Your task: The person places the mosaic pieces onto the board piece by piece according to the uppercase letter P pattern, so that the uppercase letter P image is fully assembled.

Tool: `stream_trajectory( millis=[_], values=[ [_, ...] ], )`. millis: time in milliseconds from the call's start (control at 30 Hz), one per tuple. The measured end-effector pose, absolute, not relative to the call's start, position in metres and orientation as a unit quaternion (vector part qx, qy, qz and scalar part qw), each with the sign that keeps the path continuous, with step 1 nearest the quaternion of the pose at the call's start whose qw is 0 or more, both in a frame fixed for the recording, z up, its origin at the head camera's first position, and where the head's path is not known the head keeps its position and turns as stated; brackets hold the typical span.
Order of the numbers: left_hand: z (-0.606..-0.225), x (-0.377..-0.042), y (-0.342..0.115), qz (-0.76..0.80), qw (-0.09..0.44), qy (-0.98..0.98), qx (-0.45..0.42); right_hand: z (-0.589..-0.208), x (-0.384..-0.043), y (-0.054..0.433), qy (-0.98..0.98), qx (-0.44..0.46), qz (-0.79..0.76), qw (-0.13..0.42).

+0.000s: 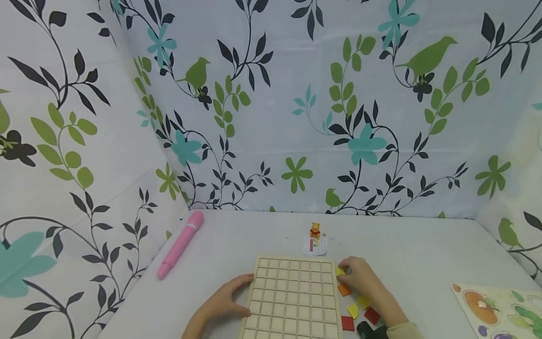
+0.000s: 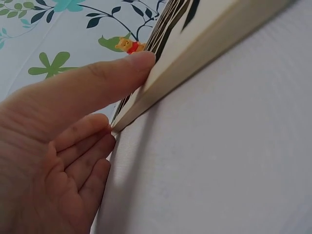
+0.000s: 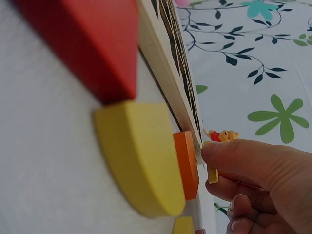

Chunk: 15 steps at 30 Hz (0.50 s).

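Note:
A pale wooden grid board (image 1: 292, 296) lies in front of me, its square cells bare. My left hand (image 1: 226, 301) rests along its left edge, thumb and fingertips touching the side, fingers fairly straight. By the board's upper right corner, my right hand (image 1: 362, 278) pinches a small yellow block (image 3: 213, 174) between thumb and fingers. Just below it lies an orange block (image 1: 344, 289). Nearer to me are a curved yellow block (image 3: 141, 158), also beside the board, and red blocks (image 1: 347, 323).
A small bear figure (image 1: 315, 230) stands behind the board at a little printed card (image 1: 314, 245). A pink marker-like stick (image 1: 181, 245) lies at the left. Dark green pieces (image 1: 369, 330) sit at the front; a picture sheet (image 1: 499, 308) lies far right. Patterned cloth (image 1: 271, 197) walls the table.

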<state>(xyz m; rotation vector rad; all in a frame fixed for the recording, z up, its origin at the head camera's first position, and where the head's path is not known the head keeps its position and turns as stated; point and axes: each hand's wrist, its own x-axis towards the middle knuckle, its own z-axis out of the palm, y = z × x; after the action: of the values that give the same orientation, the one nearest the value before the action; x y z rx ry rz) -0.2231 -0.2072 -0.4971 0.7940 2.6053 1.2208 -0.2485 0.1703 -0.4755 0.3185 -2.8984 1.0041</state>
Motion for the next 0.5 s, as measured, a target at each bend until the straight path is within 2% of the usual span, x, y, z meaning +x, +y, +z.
stream_trajectory(
  millis=[500],
  values=[
    [-0.4952,-0.2262,-0.2071,0.381,0.063,0.881,0.274,-0.4678,-0.2476,0.1616,-0.932,0.114,0.344,0.009]
  ],
)
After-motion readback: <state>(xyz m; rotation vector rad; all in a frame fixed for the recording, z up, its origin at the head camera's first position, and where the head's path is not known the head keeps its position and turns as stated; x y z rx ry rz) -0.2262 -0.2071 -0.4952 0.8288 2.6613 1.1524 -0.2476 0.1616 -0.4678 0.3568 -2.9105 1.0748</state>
